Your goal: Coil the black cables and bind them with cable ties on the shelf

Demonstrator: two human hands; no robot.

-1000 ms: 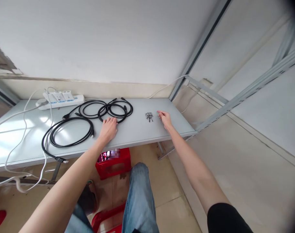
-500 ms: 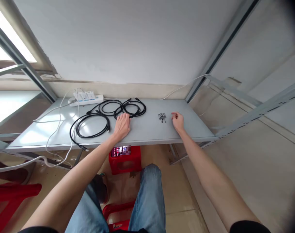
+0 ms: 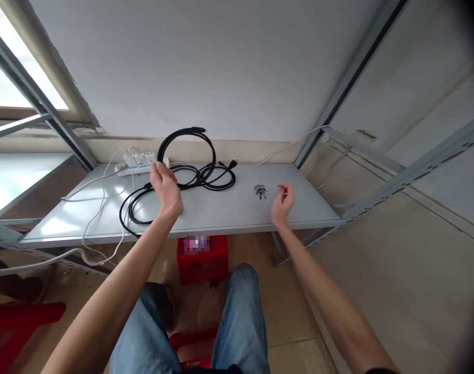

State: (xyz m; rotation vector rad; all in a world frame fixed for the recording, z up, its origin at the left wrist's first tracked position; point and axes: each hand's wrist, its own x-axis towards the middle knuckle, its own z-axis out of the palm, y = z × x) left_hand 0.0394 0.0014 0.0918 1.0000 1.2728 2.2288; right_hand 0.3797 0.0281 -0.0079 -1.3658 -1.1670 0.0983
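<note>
My left hand [image 3: 165,187] is closed round one side of a coiled black cable [image 3: 213,150]. That coil stands upright above the shelf, its plug end sticking out at the top. More black cable coils [image 3: 225,186] lie flat beneath and beside it, and one coil [image 3: 130,208] is partly hidden by my left hand and forearm. To the right, my right hand [image 3: 283,203] hovers over the shelf's front edge with curled fingers; what they hold, if anything, is too small to tell. Left of it is a small heap of black twist ties [image 3: 260,191].
A white power strip [image 3: 137,163] with plugs and white cords [image 3: 100,202] occupies the left back of the grey shelf [image 3: 229,213]. Metal uprights [image 3: 318,124] frame both sides. Below are a red stool [image 3: 203,265] with a blurred screen on it and my knees.
My left hand has moved left and up, lifting a black cable coil off the shelf. My right hand has drawn slightly back toward me and turned, fingers still curled.
</note>
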